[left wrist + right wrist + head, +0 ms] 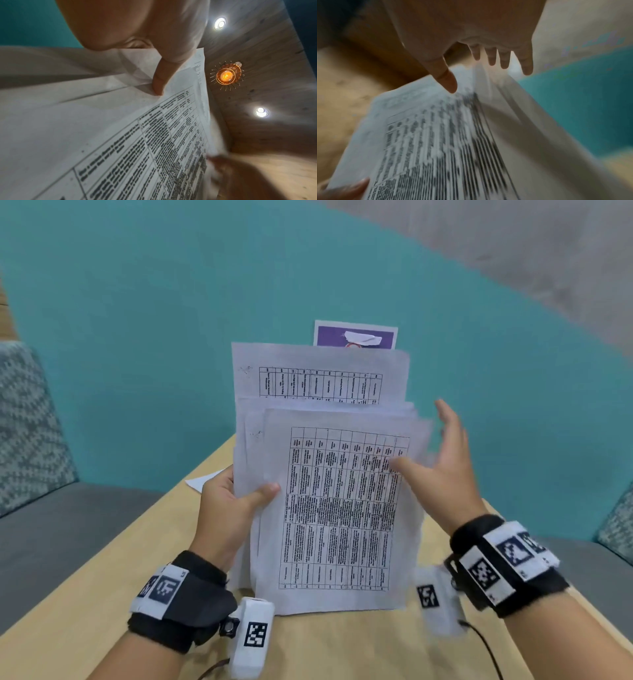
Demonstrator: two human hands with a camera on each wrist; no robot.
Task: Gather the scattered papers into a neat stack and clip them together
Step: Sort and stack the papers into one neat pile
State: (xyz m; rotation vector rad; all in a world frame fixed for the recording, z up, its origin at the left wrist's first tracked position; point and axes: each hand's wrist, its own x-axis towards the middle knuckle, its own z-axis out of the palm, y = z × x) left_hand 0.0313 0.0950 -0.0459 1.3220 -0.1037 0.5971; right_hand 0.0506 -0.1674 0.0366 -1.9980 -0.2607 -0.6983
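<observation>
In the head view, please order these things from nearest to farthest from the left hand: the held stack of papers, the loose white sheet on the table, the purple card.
1. Stack of papers: gripped by the left hand, standing on the table.
2. Loose white sheet: flat on the table, just behind that hand.
3. Purple card: farthest, showing above the stack's top edge.

No readable text. Papers (337,508) carry printed tables, print too blurred to read. Wristbands (493,566) carry black-and-white square code markers, no legible characters. Purple card (356,335) behind: unreadable.
</observation>
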